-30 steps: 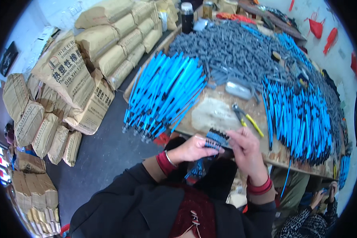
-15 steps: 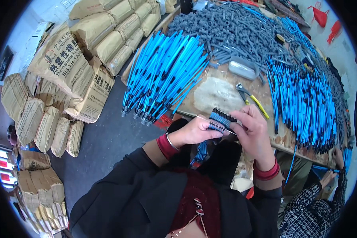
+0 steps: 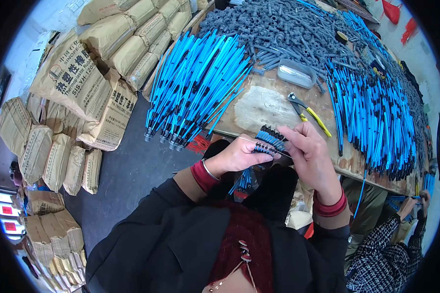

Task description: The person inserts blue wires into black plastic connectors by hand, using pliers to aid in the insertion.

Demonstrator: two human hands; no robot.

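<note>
My left hand [image 3: 237,158] is closed on a small ribbed blue-and-black piece [image 3: 270,141] that looks like knitting, with black bumps along its edges. A thin pale needle [image 3: 247,140] runs across it and sticks out beside my fingers. At the right edge of the piece, the thumb and fingers of my right hand [image 3: 308,155] are pinched together; the exact spot they grip is hidden. Small blue strands [image 3: 243,181] show below, between my legs. Both hands are in front of the table's near edge.
On the wooden table [image 3: 249,126] lie bundles of blue tubes [image 3: 195,88], more tubes [image 3: 376,122], a heap of grey plastic fittings [image 3: 278,29], a clear tray [image 3: 296,73] and yellow-handled pliers [image 3: 310,115]. Brown paper sacks [image 3: 66,80] are stacked left. A co-worker's hands [image 3: 410,204] show at lower right.
My right hand's fingers have shifted slightly at the piece's edge, while the left keeps its hold. The view has moved a little. The co-worker's hands have moved up.
</note>
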